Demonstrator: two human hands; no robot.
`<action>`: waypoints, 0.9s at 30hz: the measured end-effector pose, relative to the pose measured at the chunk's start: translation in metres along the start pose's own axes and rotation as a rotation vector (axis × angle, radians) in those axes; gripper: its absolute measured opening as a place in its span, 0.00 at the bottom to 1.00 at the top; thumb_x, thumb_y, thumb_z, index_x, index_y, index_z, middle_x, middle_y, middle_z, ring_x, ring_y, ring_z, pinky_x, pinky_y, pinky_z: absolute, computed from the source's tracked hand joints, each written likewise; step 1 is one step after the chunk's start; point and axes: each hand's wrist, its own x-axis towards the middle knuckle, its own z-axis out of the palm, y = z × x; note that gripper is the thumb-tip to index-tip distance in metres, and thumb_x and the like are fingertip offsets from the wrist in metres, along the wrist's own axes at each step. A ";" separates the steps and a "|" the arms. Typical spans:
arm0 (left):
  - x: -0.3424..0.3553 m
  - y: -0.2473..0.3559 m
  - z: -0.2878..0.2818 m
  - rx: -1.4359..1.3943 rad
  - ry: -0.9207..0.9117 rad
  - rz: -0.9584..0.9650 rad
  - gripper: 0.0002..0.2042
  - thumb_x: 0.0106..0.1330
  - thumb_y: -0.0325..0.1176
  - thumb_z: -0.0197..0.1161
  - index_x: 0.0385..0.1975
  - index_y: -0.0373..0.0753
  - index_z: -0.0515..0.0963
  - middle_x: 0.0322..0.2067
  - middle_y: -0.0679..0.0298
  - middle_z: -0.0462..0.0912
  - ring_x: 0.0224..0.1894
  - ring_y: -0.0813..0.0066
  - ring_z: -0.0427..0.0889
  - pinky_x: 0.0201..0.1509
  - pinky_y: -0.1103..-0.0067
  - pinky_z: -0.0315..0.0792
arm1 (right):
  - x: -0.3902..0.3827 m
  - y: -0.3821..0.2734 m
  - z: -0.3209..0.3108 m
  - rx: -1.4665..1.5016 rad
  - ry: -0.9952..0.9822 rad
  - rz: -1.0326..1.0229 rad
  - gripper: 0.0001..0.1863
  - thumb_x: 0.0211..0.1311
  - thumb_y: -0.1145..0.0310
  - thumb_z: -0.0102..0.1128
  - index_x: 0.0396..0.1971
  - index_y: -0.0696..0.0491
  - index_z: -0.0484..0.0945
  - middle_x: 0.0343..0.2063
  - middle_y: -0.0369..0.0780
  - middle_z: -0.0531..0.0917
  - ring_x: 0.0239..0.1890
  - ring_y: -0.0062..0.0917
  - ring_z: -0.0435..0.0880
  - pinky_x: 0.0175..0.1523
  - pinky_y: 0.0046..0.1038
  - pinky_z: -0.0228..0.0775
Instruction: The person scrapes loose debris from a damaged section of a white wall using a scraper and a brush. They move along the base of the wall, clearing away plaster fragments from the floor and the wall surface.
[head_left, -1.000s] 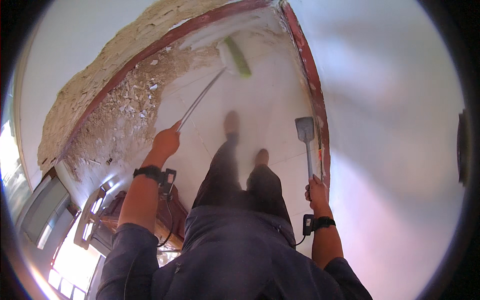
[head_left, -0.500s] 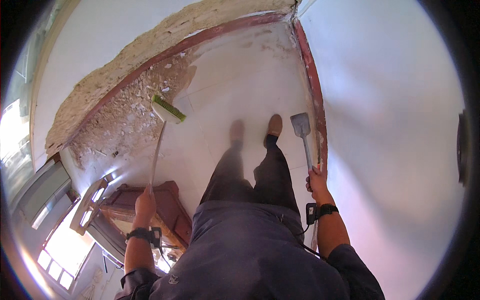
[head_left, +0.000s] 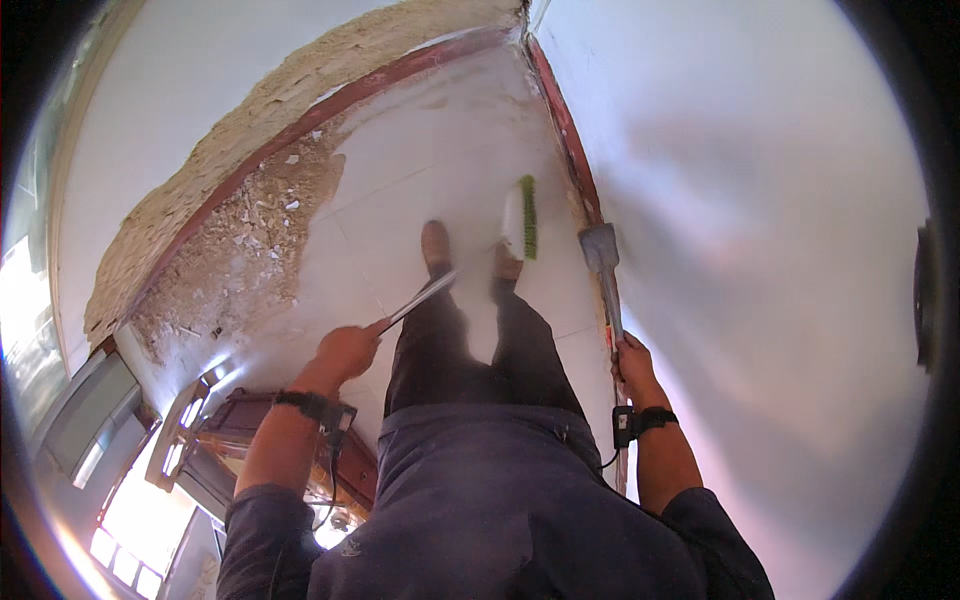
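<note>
My left hand is closed round the pale handle of a broom. The broom has a white head with green bristles, which hangs over or beside my right shoe, its bristles facing right; whether it touches the floor I cannot tell. Closed on the handle of a small grey shovel is my right hand. The shovel points away from me, its blade close to the red skirting on the right. Both wrists carry black straps with small boxes.
Plaster rubble with white chips lies along the left wall's base. That wall's lower plaster is stripped. A white wall rises close on my right. Brown wooden furniture and a wooden frame stand at the lower left.
The broom head has swung right from beside the rubble to near my right shoe. My left hand has moved right and forward. My feet and view have shifted slightly; the shovel stays in my right hand.
</note>
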 end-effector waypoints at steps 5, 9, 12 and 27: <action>0.071 0.027 -0.044 0.106 -0.066 0.170 0.20 0.66 0.36 0.46 0.59 0.56 0.67 0.33 0.54 0.81 0.36 0.53 0.80 0.40 0.61 0.73 | 0.005 0.014 -0.011 0.027 0.003 0.023 0.17 0.66 0.63 0.49 0.50 0.54 0.70 0.17 0.34 0.69 0.10 0.18 0.64 0.13 0.21 0.55; 0.120 0.020 -0.075 0.145 0.010 0.240 0.20 0.67 0.37 0.49 0.60 0.54 0.66 0.31 0.52 0.80 0.34 0.51 0.80 0.37 0.59 0.73 | -0.007 0.007 0.011 0.072 0.105 0.084 0.17 0.66 0.64 0.48 0.51 0.53 0.70 0.16 0.34 0.68 0.10 0.17 0.64 0.12 0.20 0.54; 0.142 0.000 -0.102 0.147 0.037 0.255 0.20 0.66 0.37 0.50 0.60 0.54 0.67 0.32 0.51 0.81 0.35 0.51 0.80 0.39 0.60 0.73 | -0.008 0.009 0.022 0.102 0.141 0.103 0.17 0.66 0.64 0.48 0.53 0.53 0.70 0.16 0.33 0.68 0.10 0.17 0.64 0.13 0.20 0.54; 0.173 -0.057 -0.198 0.094 0.164 0.143 0.19 0.67 0.38 0.51 0.58 0.54 0.68 0.41 0.49 0.80 0.44 0.49 0.78 0.49 0.62 0.71 | -0.005 -0.031 0.067 0.083 0.050 0.098 0.22 0.66 0.64 0.50 0.59 0.51 0.67 0.17 0.34 0.69 0.10 0.17 0.63 0.12 0.22 0.53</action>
